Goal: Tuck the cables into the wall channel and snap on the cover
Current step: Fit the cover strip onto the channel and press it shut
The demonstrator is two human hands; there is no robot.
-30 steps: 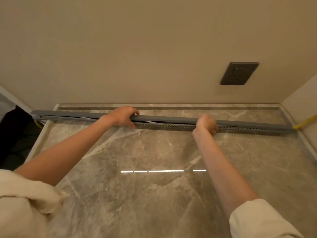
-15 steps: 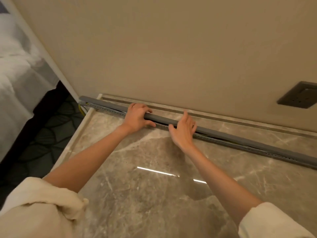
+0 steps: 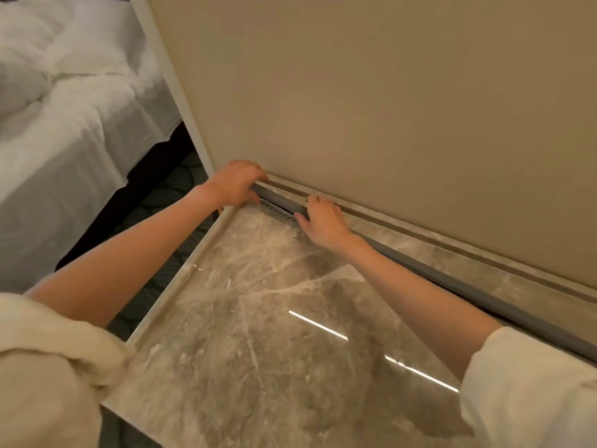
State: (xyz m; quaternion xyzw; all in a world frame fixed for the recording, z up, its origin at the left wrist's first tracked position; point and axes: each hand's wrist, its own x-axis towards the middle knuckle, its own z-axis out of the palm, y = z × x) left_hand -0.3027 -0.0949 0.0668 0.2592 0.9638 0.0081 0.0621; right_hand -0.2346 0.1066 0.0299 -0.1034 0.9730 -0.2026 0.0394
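The plain beige wall (image 3: 387, 108) fills most of my view, and I place everything else from it. At its foot lies the glossy grey-brown marble desk (image 3: 258, 334), and beyond the wall's left end stands a bed with rumpled white sheets (image 3: 64, 124).

Along the desk, just in front of the wall, runs the long grey plastic cable channel (image 3: 478, 295), with its smooth grey snap-on cover (image 3: 284, 202) lying on top. From my right wrist onward the cover looks seated along the channel. Near the wall's left end it is not yet down: between my hands the channel's perforated grey side strip (image 3: 277, 212) shows under a lifted edge. I see no cables at this moment, so I judge them tucked inside, though I cannot confirm it. What I think is left is pressing this last stretch until it clicks.

My left hand (image 3: 234, 185) is at the channel's end, by the wall's left corner, fingers curled over the top of the cover and gripping it. My right hand (image 3: 324, 223) lies a little further along, fingers bent over the cover's top and thumb at its front edge, clasping and pressing it down.
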